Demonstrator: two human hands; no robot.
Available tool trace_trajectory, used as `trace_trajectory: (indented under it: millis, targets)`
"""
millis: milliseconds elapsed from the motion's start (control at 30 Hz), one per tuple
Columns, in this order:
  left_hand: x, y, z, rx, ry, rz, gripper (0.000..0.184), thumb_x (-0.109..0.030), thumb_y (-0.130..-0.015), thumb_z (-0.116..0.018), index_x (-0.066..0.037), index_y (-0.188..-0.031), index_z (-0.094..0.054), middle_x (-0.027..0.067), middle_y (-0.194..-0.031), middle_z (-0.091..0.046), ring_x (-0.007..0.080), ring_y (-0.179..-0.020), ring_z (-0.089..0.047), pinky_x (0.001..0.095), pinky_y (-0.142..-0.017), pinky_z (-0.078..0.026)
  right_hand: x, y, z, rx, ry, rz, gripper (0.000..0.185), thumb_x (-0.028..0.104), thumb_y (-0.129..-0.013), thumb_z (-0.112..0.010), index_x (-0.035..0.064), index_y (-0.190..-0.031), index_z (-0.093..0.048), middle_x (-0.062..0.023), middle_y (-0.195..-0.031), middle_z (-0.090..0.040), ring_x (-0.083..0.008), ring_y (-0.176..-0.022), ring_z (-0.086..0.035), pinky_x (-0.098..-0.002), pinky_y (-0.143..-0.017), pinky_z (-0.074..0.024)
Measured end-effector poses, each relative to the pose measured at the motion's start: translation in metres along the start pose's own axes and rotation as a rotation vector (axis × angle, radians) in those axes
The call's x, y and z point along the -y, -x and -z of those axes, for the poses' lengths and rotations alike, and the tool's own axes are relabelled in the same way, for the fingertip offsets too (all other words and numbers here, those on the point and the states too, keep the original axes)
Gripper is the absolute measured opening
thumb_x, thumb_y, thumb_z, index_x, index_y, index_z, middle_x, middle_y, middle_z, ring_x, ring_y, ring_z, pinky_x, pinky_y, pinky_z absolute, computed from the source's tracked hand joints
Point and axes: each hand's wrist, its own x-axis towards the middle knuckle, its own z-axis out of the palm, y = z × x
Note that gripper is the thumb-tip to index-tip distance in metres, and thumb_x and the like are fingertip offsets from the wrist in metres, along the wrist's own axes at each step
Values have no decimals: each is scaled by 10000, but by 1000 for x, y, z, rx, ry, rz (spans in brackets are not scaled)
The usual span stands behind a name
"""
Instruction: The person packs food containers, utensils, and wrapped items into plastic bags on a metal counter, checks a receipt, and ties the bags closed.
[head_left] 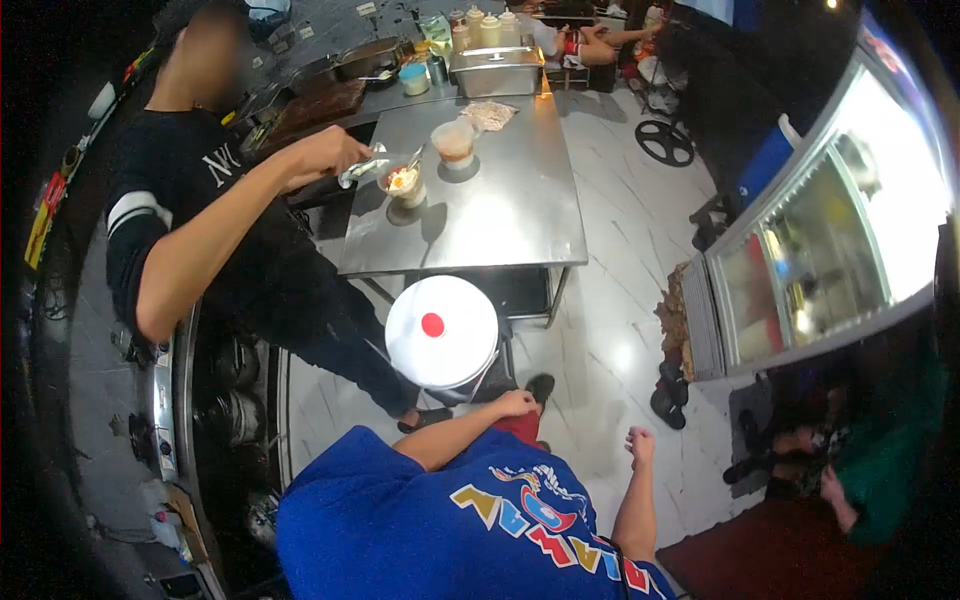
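Observation:
My left hand is held low in front of my body, near the red cloth below my blue shirt, its fingers curled in with nothing visible in them. Off to the right, my right hand is raised over the tiled floor, also curled and without a visible object. Neither hand touches the white lidded bucket with a red spot on its lid. Beyond it, a co-worker's hand reaches over the steel table to a cup of red and white food. A second cup stands beside it.
A co-worker in black stands at the left, by the stove. A metal container and squeeze bottles are at the table's far end. A glass-door fridge stands at the right, with another person near it.

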Motion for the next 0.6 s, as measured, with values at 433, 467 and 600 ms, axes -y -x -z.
trace_trajectory:
  millis: [433, 467, 600]
  targets:
    - [-125, -198, 194, -158, 707, -289, 339, -293, -967, -609, -39, -1189, -640, 83, -1002, -708, 160, -838, -661, 317, -794, -529, 280, -169, -117, 325, 136, 378, 170, 172, -911, -637, 12, -854, -655, -29, -726, -632, -112, -627, -599, -275, -574, -494]
    - [-131, -194, 214, -201, 763, -263, 329, -283, -979, -597, -44, -1203, -629, 81, -1018, -701, 152, -857, -658, 308, -782, -532, 312, -193, -134, 315, 252, 553, 182, 164, -905, -639, 23, -791, -642, -15, -683, -605, -92, -618, -562, -268, -565, -465]
    - [-142, -190, 273, -357, 968, -99, 306, -248, -1007, -560, -50, -1239, -576, 89, -1036, -682, 146, -827, -678, 278, -704, -555, 471, -212, -240, 382, 273, 752, 185, 159, -905, -643, -25, -887, -644, -40, -736, -631, -107, -682, -573, -272, -640, -468]
